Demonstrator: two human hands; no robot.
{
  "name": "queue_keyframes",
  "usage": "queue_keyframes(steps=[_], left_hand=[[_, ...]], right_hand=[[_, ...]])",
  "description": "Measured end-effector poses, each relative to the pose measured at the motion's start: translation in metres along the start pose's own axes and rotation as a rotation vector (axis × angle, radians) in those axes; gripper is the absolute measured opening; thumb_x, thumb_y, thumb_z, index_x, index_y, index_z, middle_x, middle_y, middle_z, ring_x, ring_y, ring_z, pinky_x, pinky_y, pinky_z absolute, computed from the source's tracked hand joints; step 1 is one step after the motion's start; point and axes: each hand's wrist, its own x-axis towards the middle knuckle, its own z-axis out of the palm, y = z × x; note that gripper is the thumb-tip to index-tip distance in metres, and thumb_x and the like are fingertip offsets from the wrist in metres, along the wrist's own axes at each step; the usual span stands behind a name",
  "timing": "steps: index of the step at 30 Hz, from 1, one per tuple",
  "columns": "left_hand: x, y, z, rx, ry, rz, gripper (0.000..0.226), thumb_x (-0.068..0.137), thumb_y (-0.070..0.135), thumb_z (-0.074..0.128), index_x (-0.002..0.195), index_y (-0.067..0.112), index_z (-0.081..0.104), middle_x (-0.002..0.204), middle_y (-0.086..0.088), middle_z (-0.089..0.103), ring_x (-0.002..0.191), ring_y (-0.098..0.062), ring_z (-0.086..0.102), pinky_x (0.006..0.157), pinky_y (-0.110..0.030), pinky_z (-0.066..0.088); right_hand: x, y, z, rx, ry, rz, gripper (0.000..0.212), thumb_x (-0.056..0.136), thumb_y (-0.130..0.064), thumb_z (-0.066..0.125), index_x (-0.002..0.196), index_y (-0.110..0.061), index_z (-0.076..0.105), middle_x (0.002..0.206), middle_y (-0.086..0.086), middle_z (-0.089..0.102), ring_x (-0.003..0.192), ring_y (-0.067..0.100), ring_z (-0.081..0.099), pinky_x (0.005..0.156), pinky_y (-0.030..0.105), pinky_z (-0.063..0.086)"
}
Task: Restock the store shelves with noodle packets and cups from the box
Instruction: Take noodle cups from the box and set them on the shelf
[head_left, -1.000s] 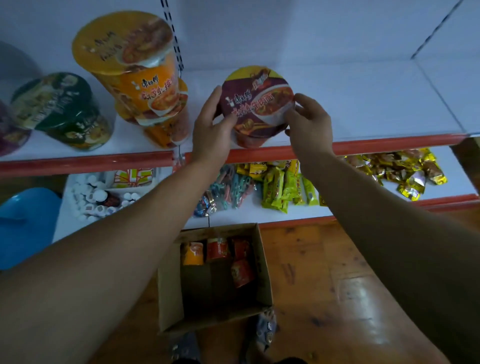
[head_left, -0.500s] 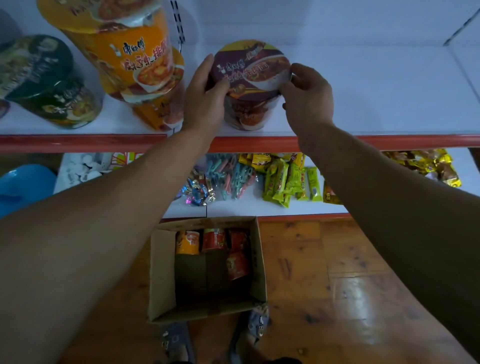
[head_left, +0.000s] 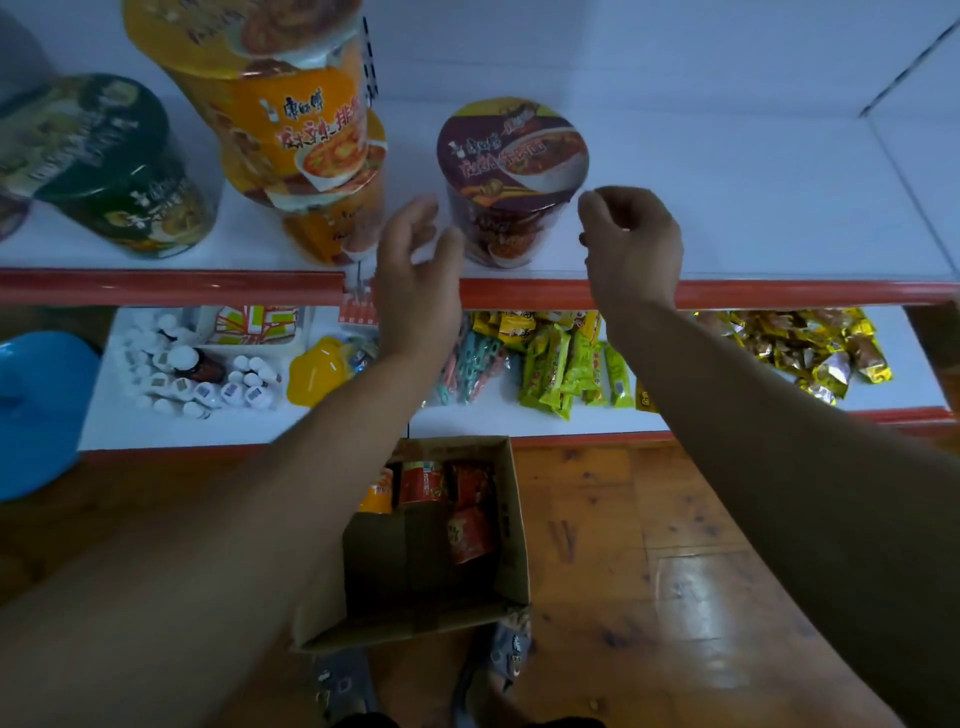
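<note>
The maroon noodle cup (head_left: 511, 182) stands on its base on the upper shelf (head_left: 753, 208), near the red front edge, its long axis vertical and its printed lid facing up toward the camera. It sits to the right of a stack of 2 orange cups (head_left: 291, 124) and apart from them. Farther left is a green cup (head_left: 104, 166), also upright.

Both hands are off the cup and hold nothing. The left hand (head_left: 415, 280) hovers just left of the cup's wall, in front of the shelf edge. Its back faces the camera, its fingers are loosely bent and its thumb is turned toward the cup; it is motion-blurred. The right hand (head_left: 631, 244) hangs just right of the lid's rim with its wrist bent. Its fingers curl in a slack C with a gap between forefinger and thumb — nothing is pinched there. Both forearms reach up and forward from the near corners of the view, flanking the cup.

Below, on the wooden floor, the cardboard box (head_left: 511, 525) lies open between the arms, close to the person's slippered feet (head_left: 511, 649). Red cups (head_left: 421, 480) and an orange one sit at its far end, and 1 red cup (head_left: 470, 535) lies nearer the middle. The lower shelf (head_left: 493, 415) carries green-yellow snack packets (head_left: 561, 369), gold wrappers (head_left: 821, 348) and small white bottles (head_left: 171, 374).
</note>
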Motion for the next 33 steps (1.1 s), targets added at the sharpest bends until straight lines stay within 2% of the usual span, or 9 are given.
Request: queue_keyframes(steps=[3, 5, 10, 13, 15, 24, 29, 31, 33], left_hand=[[-0.034, -0.017, -0.016, -0.009, -0.087, -0.058, 0.017, 0.097, 0.017, 0.057, 0.113, 0.023, 0.061, 0.105, 0.018, 0.062, 0.093, 0.014, 0.056, 0.079, -0.006, 0.043], [-0.053, -0.034, -0.029, 0.041, -0.141, -0.162, 0.013, 0.098, 0.022, 0.058, 0.109, 0.026, 0.062, 0.100, 0.020, 0.062, 0.092, 0.011, 0.057, 0.077, -0.011, 0.045], [-0.083, -0.092, -0.066, 0.276, -0.327, -0.600, 0.017, 0.096, 0.025, 0.056, 0.102, 0.013, 0.066, 0.092, 0.003, 0.059, 0.087, -0.013, 0.056, 0.071, -0.031, 0.041], [-0.097, -0.124, -0.089, 0.435, -0.492, -0.748, 0.016, 0.092, 0.016, 0.053, 0.077, 0.011, 0.057, 0.080, -0.009, 0.048, 0.073, -0.019, 0.046, 0.065, -0.032, 0.034], [-0.105, -0.145, -0.103, 0.512, -0.558, -0.807, 0.012, 0.090, 0.017, 0.053, 0.079, 0.013, 0.056, 0.079, -0.012, 0.048, 0.074, -0.023, 0.047, 0.067, -0.036, 0.034], [-0.140, -0.310, -0.127, 0.573, -0.569, -1.110, 0.026, 0.098, 0.020, 0.053, 0.073, 0.024, 0.047, 0.077, 0.005, 0.047, 0.072, -0.011, 0.046, 0.069, -0.026, 0.041], [-0.151, -0.408, -0.131, 0.611, -0.516, -1.195, 0.007, 0.098, 0.028, 0.055, 0.099, 0.022, 0.058, 0.101, 0.000, 0.056, 0.091, -0.013, 0.055, 0.076, -0.027, 0.039], [-0.152, -0.442, -0.129, 0.628, -0.473, -1.227, 0.041, 0.097, 0.032, 0.057, 0.136, 0.021, 0.050, 0.136, -0.003, 0.052, 0.124, -0.022, 0.051, 0.087, -0.030, 0.036], [-0.150, -0.471, -0.124, 0.651, -0.430, -1.258, 0.051, 0.097, 0.033, 0.058, 0.144, 0.020, 0.044, 0.144, -0.004, 0.047, 0.129, -0.025, 0.047, 0.088, -0.033, 0.037]], right_hand=[[-0.020, 0.016, -0.001, -0.112, -0.003, -0.009, 0.021, 0.086, -0.033, 0.060, 0.101, -0.021, 0.070, 0.087, -0.012, 0.068, 0.085, 0.010, 0.063, 0.071, 0.024, 0.046], [-0.038, 0.031, 0.002, -0.221, -0.039, -0.018, 0.020, 0.088, -0.031, 0.060, 0.102, -0.022, 0.069, 0.086, -0.013, 0.065, 0.084, 0.009, 0.060, 0.062, 0.020, 0.039], [-0.077, 0.080, 0.027, -0.555, -0.300, -0.030, 0.025, 0.091, -0.031, 0.056, 0.113, -0.023, 0.065, 0.108, -0.004, 0.068, 0.091, 0.023, 0.061, 0.066, 0.028, 0.039], [-0.095, 0.103, 0.047, -0.622, -0.371, 0.035, 0.028, 0.091, -0.031, 0.056, 0.117, -0.024, 0.063, 0.113, -0.002, 0.067, 0.097, 0.027, 0.061, 0.069, 0.028, 0.036], [-0.106, 0.122, 0.063, -0.639, -0.412, 0.073, 0.032, 0.090, -0.030, 0.057, 0.120, -0.023, 0.062, 0.114, -0.003, 0.067, 0.103, 0.026, 0.061, 0.073, 0.027, 0.036], [-0.151, 0.275, 0.151, -0.721, -0.573, 0.147, 0.028, 0.091, -0.030, 0.054, 0.117, -0.023, 0.062, 0.118, 0.003, 0.065, 0.108, 0.028, 0.060, 0.083, 0.034, 0.044], [-0.182, 0.377, 0.190, -0.706, -0.661, 0.252, 0.033, 0.093, -0.032, 0.057, 0.125, -0.023, 0.056, 0.122, -0.002, 0.062, 0.108, 0.020, 0.059, 0.085, 0.033, 0.045], [-0.191, 0.409, 0.202, -0.707, -0.676, 0.286, 0.037, 0.093, -0.031, 0.057, 0.129, -0.024, 0.054, 0.126, -0.001, 0.059, 0.112, 0.021, 0.057, 0.088, 0.034, 0.046], [-0.195, 0.436, 0.214, -0.709, -0.694, 0.315, 0.039, 0.093, -0.029, 0.057, 0.131, -0.025, 0.052, 0.130, 0.000, 0.056, 0.114, 0.022, 0.055, 0.093, 0.038, 0.048]])
